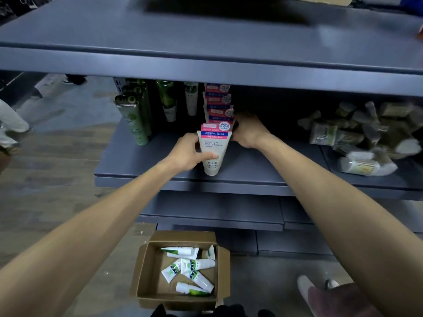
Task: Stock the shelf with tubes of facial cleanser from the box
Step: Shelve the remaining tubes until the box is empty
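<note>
The left hand (pixel 188 152) grips the front facial cleanser tube (pixel 213 152), fingers curled round its left side and thumb across the white body, holding it upright with the cap down on the middle shelf (pixel 263 170). The right hand (pixel 248 131) is at the right edge of the row of matching tubes (pixel 219 104) that runs back behind the front one; its fingers curl in against the pink-and-blue tops, though they are partly hidden by the tubes, so a pinch or a mere press cannot be told apart. The held tube stands at the head of that row, touching or just in front of the next one.

To the left of the row stand dark green tubes (pixel 135 117) and a few paler green ones (pixel 169 101). Well to the right on the same shelf lies a blurred heap of wrapped packets (pixel 357 138). Below, on the floor, an open cardboard box (pixel 146 273) holds several white tubes with green print (pixel 190 268), lying loose at various angles. A shoe (pixel 305 287) shows at lower right.
</note>
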The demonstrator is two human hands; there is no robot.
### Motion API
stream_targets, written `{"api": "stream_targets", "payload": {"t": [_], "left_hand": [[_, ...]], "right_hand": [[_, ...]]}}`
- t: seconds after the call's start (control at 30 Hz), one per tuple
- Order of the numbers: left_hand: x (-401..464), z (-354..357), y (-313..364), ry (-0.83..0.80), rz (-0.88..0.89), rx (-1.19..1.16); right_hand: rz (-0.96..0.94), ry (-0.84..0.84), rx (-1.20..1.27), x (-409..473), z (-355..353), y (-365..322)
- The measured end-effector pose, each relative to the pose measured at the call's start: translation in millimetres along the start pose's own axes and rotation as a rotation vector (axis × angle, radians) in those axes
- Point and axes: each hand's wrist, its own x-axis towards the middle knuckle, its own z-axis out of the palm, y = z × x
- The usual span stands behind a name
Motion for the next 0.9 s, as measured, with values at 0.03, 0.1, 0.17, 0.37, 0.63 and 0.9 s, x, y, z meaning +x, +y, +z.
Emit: {"api": "stream_targets", "payload": {"t": [0.03,0.1,0.17,0.37,0.63,0.9], "left_hand": [[0,4,2,-0.010,0.004,-0.005],[-1,11,7,-0.022,0.013,-0.010],[-1,14,10,-0.021,0.012,-0.011],[-1,14,9,-0.029,0.000,0.000],[-1,13,10,-0.034,0.010,0.025],[-1,14,11,-0.028,0.016,0.028]], "right_hand": [[-0.001,0.005,-0.037,1,1,1],[-0.007,0.010,-0.076,1,1,2],[-0.007,0.012,-0.085,0,0,2],[0.005,0.029,-0.081,-1,-1,0],[-0.010,0.032,-0.042,-5,-2,1],[0.023,-0.049,0.116,-16,-3,16]]}}
